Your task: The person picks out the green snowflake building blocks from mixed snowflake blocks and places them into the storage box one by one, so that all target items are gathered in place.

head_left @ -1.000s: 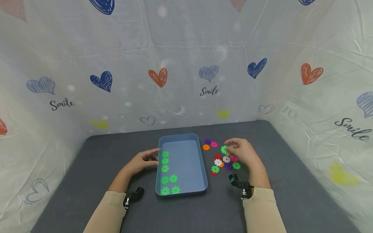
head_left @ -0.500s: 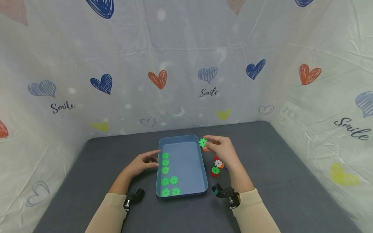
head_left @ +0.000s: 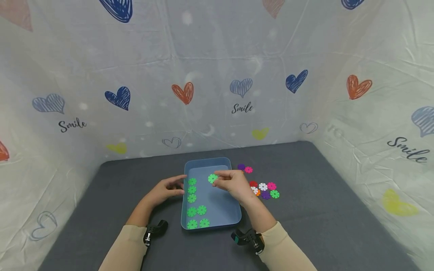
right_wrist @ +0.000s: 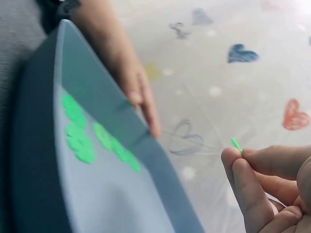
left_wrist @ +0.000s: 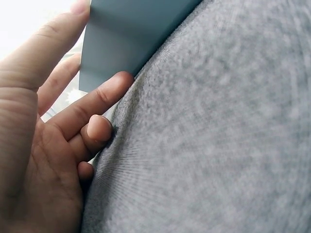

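My right hand (head_left: 235,183) pinches a green notched plastic disc (head_left: 212,178) between thumb and fingers, over the far half of a blue tray (head_left: 224,222). In the right wrist view the disc (right_wrist: 235,144) shows edge-on at the fingertips. My left hand (head_left: 167,189) is at the tray's left side. In the left wrist view its thumb and fingers (left_wrist: 104,94) lie against the tray's outer wall (left_wrist: 131,39), not gripping it. Inside the tray, several green discs (head_left: 191,189) lie along the left side and in the near left corner.
Right of the tray lies a loose cluster of notched discs in red, white, pink, orange, purple and green (head_left: 274,194). A purple and a pink disc (head_left: 248,170) lie farther back. A printed curtain (head_left: 210,75) stands behind the grey tabletop (head_left: 322,210).
My right hand has picked up a green disc from the pile and carried it left, over the tray's rim and above its inside. The left hand has stayed at the tray's side.
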{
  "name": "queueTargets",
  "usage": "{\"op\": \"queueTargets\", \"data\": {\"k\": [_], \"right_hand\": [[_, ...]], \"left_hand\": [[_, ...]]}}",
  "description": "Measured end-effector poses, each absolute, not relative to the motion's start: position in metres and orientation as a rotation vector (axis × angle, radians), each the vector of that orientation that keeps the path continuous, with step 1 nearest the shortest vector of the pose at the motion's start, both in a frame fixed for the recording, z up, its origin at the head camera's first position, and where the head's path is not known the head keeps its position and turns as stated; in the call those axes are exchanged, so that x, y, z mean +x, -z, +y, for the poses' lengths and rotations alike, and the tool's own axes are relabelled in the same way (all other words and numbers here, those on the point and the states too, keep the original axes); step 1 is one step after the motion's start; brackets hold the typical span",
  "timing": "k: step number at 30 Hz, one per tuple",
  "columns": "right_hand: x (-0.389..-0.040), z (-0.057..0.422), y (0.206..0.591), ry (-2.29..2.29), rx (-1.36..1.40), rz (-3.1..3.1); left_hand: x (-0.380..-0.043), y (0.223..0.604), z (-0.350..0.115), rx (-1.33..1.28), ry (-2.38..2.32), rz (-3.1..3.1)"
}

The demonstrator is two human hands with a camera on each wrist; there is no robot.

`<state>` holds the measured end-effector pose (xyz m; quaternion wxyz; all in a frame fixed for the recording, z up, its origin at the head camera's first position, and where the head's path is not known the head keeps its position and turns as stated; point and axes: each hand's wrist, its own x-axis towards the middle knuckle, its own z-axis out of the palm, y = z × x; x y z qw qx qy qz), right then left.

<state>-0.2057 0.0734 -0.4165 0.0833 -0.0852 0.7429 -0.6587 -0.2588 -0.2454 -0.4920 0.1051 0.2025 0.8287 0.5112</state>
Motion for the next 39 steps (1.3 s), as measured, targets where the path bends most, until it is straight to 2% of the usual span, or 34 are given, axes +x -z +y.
{"op": "queueTargets", "data": {"k": [9,18,26,39], "right_hand": [[-0.206,0.048,0.441,1.784,-0.313,2.395],[-0.202,0.032,0.469,1.319,-0.579,2.782],[-0.202,0.026,0.473,1.003,-0.722,2.953],[-0.204,0.036,0.458,1.179,-0.682,2.799]], "left_hand": [[-0.26,0.494,-0.246,0.578,-1.502,2.44],[-0.26,0.495,-0.245,0.621,-1.51,2.415],[-0.26,0.491,-0.247,0.618,-1.481,2.434],[-0.261,0.493,-0.248,0.638,-1.483,2.431]]}}
